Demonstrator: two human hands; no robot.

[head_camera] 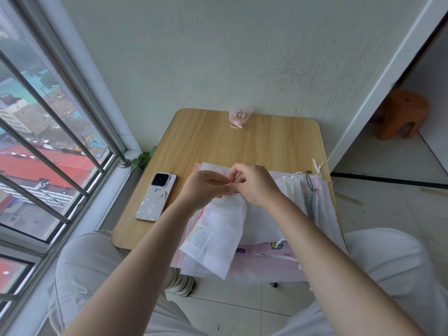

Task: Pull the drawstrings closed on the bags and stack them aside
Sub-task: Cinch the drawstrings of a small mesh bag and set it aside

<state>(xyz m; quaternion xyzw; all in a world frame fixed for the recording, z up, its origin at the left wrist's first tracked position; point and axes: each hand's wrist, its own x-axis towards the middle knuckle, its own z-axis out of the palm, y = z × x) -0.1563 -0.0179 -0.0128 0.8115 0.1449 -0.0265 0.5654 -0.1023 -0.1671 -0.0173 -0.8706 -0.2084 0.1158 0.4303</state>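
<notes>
A white mesh drawstring bag (219, 230) lies on a pile of white and pink bags (264, 263) at the near side of the small wooden table (218, 146). My left hand (206, 187) and my right hand (254, 184) meet at the bag's gathered top, fingers curled and pinching its mouth or string there. The string itself is hidden by my fingers. More bags with white, dark and pink strings (312, 183) hang over the table's right edge. A small pink bag (239, 117), pulled closed, stands at the far edge against the wall.
A phone (156, 197) in a pale patterned case lies face down on the table's left side, close to my left wrist. A barred window runs along the left. An orange stool (402, 115) stands on the floor at the right. My knees are under the table's near edge.
</notes>
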